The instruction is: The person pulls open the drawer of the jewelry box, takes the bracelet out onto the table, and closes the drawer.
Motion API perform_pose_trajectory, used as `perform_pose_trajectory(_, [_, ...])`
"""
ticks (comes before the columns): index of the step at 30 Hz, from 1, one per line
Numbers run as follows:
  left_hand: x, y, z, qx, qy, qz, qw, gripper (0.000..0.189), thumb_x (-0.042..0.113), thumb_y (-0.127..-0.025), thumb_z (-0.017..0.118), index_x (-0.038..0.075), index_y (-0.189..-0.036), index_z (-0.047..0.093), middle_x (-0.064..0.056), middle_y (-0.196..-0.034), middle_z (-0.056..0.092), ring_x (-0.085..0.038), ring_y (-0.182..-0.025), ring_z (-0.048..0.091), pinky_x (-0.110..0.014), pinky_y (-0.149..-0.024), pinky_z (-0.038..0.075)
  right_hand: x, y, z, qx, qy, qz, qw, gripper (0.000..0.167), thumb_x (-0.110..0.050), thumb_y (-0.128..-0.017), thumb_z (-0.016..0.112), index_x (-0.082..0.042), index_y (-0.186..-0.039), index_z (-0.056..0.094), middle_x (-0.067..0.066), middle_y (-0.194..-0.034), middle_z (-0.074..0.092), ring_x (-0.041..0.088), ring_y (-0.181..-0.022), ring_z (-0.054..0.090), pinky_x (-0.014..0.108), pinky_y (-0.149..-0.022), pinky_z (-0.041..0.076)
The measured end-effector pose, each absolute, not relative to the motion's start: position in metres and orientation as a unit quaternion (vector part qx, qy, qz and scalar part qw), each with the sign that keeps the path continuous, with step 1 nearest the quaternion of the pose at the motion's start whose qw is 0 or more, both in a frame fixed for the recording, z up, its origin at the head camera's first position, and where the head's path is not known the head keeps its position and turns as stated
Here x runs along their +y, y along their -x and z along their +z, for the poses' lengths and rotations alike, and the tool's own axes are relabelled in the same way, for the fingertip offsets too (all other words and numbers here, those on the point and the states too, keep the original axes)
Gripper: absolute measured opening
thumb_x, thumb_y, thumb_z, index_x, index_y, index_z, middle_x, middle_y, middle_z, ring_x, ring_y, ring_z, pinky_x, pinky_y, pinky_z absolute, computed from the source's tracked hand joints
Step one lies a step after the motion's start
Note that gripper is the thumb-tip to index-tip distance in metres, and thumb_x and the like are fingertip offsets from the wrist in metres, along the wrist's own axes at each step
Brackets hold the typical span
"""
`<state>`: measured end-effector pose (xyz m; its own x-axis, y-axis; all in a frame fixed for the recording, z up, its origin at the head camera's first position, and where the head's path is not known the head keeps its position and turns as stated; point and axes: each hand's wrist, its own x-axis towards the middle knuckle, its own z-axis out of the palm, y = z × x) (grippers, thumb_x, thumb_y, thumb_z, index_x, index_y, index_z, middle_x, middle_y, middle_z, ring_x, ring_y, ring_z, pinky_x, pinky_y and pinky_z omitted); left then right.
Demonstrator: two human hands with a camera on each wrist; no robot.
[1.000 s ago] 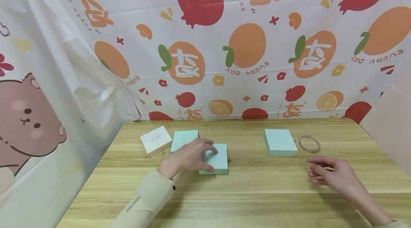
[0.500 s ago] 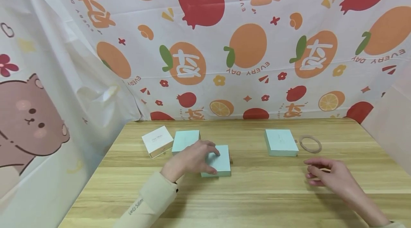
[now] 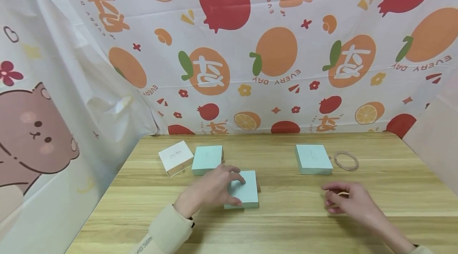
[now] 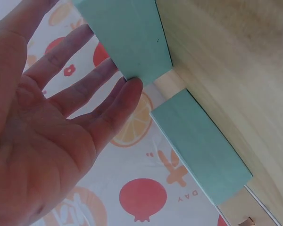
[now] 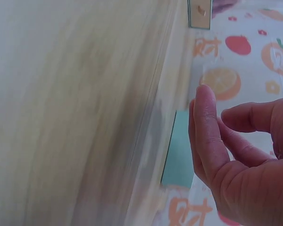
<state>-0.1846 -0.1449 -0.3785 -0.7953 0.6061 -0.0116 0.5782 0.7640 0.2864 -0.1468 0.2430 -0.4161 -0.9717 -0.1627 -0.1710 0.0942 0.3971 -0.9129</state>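
Note:
A mint-green box [image 3: 247, 187] lies left of the table's middle, a small brown tab at its right side. My left hand [image 3: 219, 188] grips it from the left, thumb at the front face, a finger bent over the top. In the left wrist view, the other fingertips reach the side of that box [image 4: 127, 37]. My right hand [image 3: 348, 200] hovers over the right part of the table, loosely curled around nothing. Behind the gripped box sits a second mint box [image 3: 207, 158], and a third mint box [image 3: 313, 159] stands at the back right.
A white box [image 3: 176, 158] sits angled at the back left. To the right of the third mint box lies a thin beige ring [image 3: 346, 161]. The wooden table [image 3: 286, 226] ends at a fruit-printed curtain [image 3: 275, 103], and another curtain [image 3: 107, 127] hangs on the left.
My left hand has drawn the gripped mint box toward the front edge, widening its distance from the second one. My right hand has moved left, still holding nothing.

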Motion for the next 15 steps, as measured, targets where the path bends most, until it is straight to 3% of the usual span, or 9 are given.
perform_pose_trajectory(4, [-0.145, 0.178, -0.379, 0.938, -0.313, 0.137, 0.055, 0.051, 0.043, -0.076, 0.089, 0.019, -0.119, 0.075, -0.012, -0.141, 0.062, -0.039, -0.131, 0.056, -0.056, -0.116, 0.041, 0.229, 0.145, -0.416, 0.820, 0.041, -0.558, 0.122, 0.034, -0.003, -0.099, 0.060, 0.016, -0.127, 0.060, 0.016, -0.092, 0.070, 0.015, -0.079, 0.071, 0.033, -0.071, 0.063])
perform_pose_trajectory(15, [-0.146, 0.170, -0.382, 0.938, -0.315, 0.137, 0.049, 0.052, 0.046, -0.076, 0.088, 0.020, -0.119, 0.074, -0.010, -0.140, 0.062, -0.035, -0.125, 0.057, -0.048, -0.101, 0.053, 0.185, 0.147, -0.415, 0.806, 0.091, -0.562, 0.161, 0.028, -0.006, -0.098, 0.062, 0.010, -0.122, 0.066, 0.014, -0.087, 0.070, 0.020, -0.078, 0.070, 0.030, -0.066, 0.062])
